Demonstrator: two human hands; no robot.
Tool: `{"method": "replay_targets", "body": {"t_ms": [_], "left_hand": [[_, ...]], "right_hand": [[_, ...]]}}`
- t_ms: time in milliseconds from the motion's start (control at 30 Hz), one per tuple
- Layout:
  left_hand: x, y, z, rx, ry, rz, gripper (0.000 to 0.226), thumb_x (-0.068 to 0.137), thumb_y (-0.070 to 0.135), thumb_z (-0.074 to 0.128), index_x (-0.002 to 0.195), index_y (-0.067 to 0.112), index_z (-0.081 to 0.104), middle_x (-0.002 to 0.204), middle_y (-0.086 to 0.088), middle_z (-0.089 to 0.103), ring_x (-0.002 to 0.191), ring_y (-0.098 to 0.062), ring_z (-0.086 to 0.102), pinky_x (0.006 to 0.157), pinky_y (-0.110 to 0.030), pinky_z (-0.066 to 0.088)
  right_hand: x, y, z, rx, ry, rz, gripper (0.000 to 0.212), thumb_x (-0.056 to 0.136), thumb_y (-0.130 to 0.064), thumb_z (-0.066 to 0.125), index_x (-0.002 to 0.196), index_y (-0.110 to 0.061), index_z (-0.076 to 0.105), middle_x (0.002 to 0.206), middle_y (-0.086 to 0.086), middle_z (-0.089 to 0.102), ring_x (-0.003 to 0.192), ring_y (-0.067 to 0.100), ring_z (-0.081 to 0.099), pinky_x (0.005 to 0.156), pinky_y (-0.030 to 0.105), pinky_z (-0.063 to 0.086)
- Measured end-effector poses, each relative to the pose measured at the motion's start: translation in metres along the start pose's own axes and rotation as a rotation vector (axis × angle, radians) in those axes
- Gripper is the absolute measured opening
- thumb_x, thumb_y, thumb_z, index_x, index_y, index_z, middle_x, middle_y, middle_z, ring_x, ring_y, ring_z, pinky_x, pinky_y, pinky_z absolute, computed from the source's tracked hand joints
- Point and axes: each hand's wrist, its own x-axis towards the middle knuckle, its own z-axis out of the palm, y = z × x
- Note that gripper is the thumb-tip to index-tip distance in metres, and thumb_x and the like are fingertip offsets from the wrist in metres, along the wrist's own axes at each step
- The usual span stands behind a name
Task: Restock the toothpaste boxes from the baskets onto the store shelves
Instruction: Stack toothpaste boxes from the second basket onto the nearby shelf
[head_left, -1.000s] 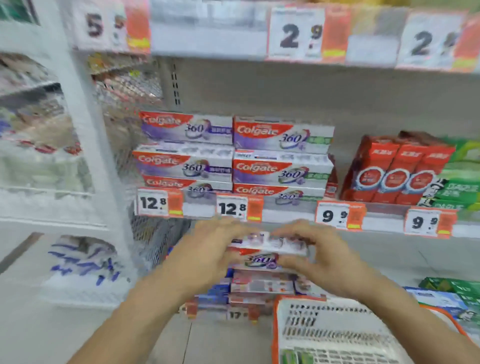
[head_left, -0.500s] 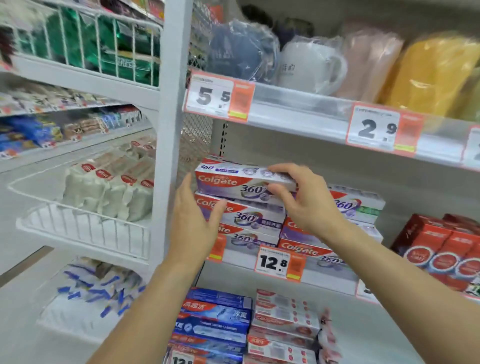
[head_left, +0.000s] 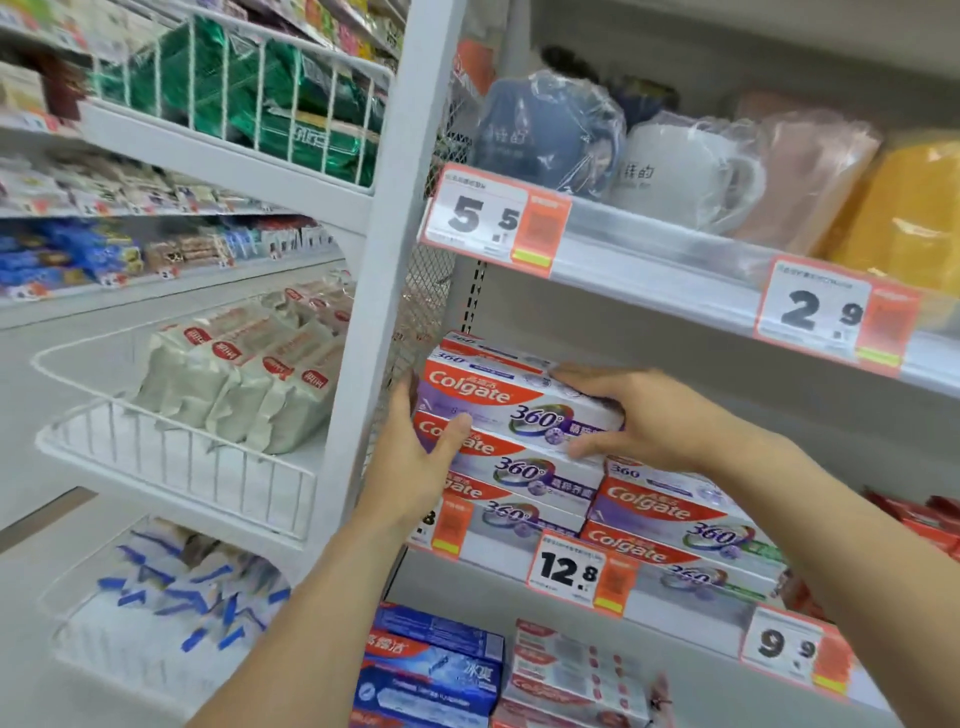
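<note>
A purple-and-red Colgate 360 toothpaste box (head_left: 498, 397) lies on top of the left stack of like boxes (head_left: 519, 475) on the middle shelf (head_left: 498, 545). My right hand (head_left: 639, 415) grips the box's right end, fingers over its top and thumb under its front edge. My left hand (head_left: 415, 457) is at the stack's left end, palm against the box ends and thumb laid over the front of the box below. A second, lower stack of Colgate boxes (head_left: 675, 519) sits just to the right. No basket is in view.
Wrapped mugs (head_left: 675, 171) and pouches stand on the shelf above, close over the stack. Blue and red toothpaste boxes (head_left: 431, 670) fill the shelf below. A white upright post (head_left: 384, 291) and wire baskets of packets (head_left: 218, 395) stand on the left. Red boxes (head_left: 930, 519) sit far right.
Both hands lifted the box from low, in front of the lower shelf, up onto the left stack. It has slid further back, and my left hand has closed in on the stack's end.
</note>
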Motion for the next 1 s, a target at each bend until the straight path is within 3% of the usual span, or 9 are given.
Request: {"method": "replay_targets", "body": {"t_ms": [167,233,300,400,467,600,767,867,1000], "left_hand": [[0.006,0.000,-0.001,-0.072,-0.085,-0.028,0.053,0.095,0.028,0.066,0.142,0.033,0.043,0.113,0.021,0.065,0.088,0.013,0.067,0.058,-0.007,0.051],[0.009,-0.001,-0.002,-0.079,-0.111,-0.047,0.054,0.094,0.031,0.065,0.143,0.034,0.043,0.116,0.018,0.066,0.091,0.004,0.071,0.058,-0.010,0.052],[0.010,0.000,-0.003,-0.078,-0.120,-0.053,0.051,0.094,0.030,0.065,0.141,0.031,0.045,0.112,0.018,0.065,0.083,0.010,0.069,0.055,-0.008,0.050],[0.010,0.001,-0.002,-0.073,-0.104,-0.053,0.051,0.095,0.029,0.065,0.142,0.028,0.046,0.108,0.019,0.065,0.077,0.017,0.066,0.053,-0.007,0.049],[0.009,0.001,0.000,-0.076,-0.073,-0.052,0.049,0.094,0.028,0.066,0.140,0.027,0.048,0.107,0.021,0.065,0.077,0.017,0.066,0.053,-0.007,0.049],[0.005,-0.001,0.003,-0.068,0.037,-0.032,0.047,0.091,0.030,0.071,0.135,0.026,0.055,0.115,0.010,0.070,0.086,0.000,0.071,0.061,-0.012,0.055],[0.001,-0.003,0.004,-0.054,0.094,-0.030,0.046,0.090,0.034,0.071,0.134,0.029,0.057,0.119,0.008,0.070,0.098,-0.012,0.071,0.079,-0.037,0.063],[-0.001,-0.002,0.007,-0.037,0.096,-0.023,0.043,0.094,0.034,0.066,0.135,0.027,0.055,0.118,0.009,0.070,0.090,-0.005,0.070,0.066,-0.018,0.059],[-0.003,-0.003,0.010,-0.020,0.107,-0.018,0.041,0.096,0.033,0.063,0.135,0.025,0.054,0.115,0.009,0.070,0.084,0.000,0.068,0.053,-0.007,0.050]], "right_hand": [[-0.002,0.006,0.005,-0.034,0.030,-0.043,0.088,0.082,-0.055,0.075,0.155,-0.034,0.031,0.158,-0.012,0.037,0.141,0.014,0.039,0.111,0.018,0.025],[-0.003,0.007,0.007,-0.023,0.050,-0.050,0.090,0.078,-0.057,0.078,0.154,-0.033,0.035,0.156,-0.011,0.041,0.139,0.013,0.041,0.108,0.012,0.022],[-0.002,0.003,0.004,0.009,0.067,-0.042,0.093,0.073,-0.061,0.079,0.151,-0.030,0.041,0.153,-0.013,0.045,0.135,0.009,0.043,0.104,0.002,0.020],[0.005,-0.005,0.001,0.017,0.040,-0.019,0.098,0.068,-0.065,0.080,0.152,-0.035,0.038,0.141,-0.010,0.046,0.128,0.014,0.044,0.108,0.022,0.035],[0.011,-0.009,0.002,-0.008,-0.023,0.003,0.104,0.068,-0.064,0.081,0.154,-0.038,0.030,0.148,-0.006,0.040,0.135,0.019,0.038,0.112,0.033,0.034],[0.019,-0.014,0.006,-0.008,-0.043,-0.010,0.106,0.069,-0.059,0.084,0.156,-0.033,0.030,0.155,-0.007,0.042,0.137,0.018,0.044,0.114,0.031,0.036],[0.014,-0.019,0.007,-0.018,-0.028,-0.031,0.104,0.074,-0.057,0.081,0.158,-0.035,0.024,0.156,-0.007,0.041,0.133,0.019,0.050,0.110,0.026,0.037],[0.011,-0.020,0.012,-0.088,-0.045,-0.022,0.105,0.079,-0.062,0.073,0.157,-0.046,0.006,0.163,0.003,0.030,0.142,0.026,0.042,0.117,0.038,0.037],[0.005,-0.022,0.009,-0.090,-0.048,-0.008,0.106,0.077,-0.065,0.073,0.158,-0.043,0.007,0.166,0.002,0.022,0.150,0.024,0.029,0.122,0.039,0.028]]}}
